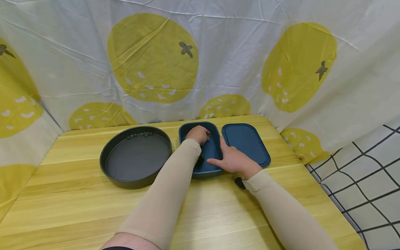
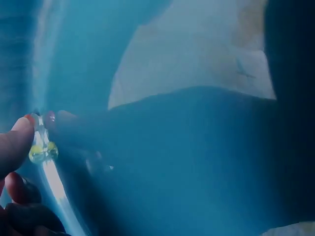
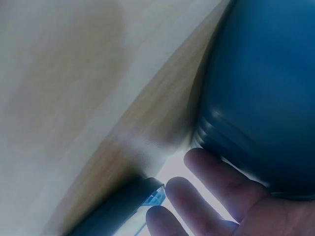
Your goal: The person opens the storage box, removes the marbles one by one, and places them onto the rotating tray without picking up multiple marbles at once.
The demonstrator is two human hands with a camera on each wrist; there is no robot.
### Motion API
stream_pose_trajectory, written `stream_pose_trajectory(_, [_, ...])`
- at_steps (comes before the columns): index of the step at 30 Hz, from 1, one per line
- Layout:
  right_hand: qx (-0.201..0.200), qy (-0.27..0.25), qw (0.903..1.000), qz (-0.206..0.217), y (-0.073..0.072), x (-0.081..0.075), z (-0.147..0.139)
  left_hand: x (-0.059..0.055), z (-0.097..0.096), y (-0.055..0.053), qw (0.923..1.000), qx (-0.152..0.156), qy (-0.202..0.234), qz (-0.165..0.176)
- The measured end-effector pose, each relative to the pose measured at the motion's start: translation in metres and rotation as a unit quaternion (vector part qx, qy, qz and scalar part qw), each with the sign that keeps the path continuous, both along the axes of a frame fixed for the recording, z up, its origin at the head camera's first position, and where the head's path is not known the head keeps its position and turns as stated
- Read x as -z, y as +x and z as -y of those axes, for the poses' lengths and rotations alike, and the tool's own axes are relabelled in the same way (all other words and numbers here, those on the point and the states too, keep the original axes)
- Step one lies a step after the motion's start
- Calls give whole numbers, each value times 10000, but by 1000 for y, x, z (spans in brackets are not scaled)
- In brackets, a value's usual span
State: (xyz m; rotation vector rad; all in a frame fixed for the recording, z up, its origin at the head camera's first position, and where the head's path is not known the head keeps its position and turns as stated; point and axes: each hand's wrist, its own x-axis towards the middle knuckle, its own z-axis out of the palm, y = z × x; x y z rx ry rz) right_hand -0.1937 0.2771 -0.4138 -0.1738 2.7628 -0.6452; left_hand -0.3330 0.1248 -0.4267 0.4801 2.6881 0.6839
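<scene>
My left hand (image 1: 199, 134) reaches down inside the deep blue rectangular container (image 1: 212, 172). In the left wrist view its fingertips pinch a small clear-and-yellow glass marble (image 2: 36, 153) close to the shiny wall, which mirrors it. Whether more marbles sit in the palm is hidden. My right hand (image 1: 232, 159) is at the container's near right corner, thumb stretched over the rim. The right wrist view shows its fingers (image 3: 216, 184) relaxed and fairly straight beside the outer wall. Left of the container stands a round dark grey pan (image 1: 134, 182) with several small greenish glass marbles (image 1: 140, 135) along its far side.
A flat blue lid (image 1: 245, 142) lies on the wooden table (image 1: 78, 208), just right of the container. Behind the table hangs a white curtain (image 1: 228, 52) with yellow fruit prints. A black wire grid (image 1: 365, 173) stands past the right edge.
</scene>
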Motion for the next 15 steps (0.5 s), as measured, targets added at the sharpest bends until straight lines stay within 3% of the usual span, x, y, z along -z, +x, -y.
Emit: stream_pose_trajectory(15, [-12,34,10000,-35,0,1,0,-1,-3,11,9998,-9,215,-33])
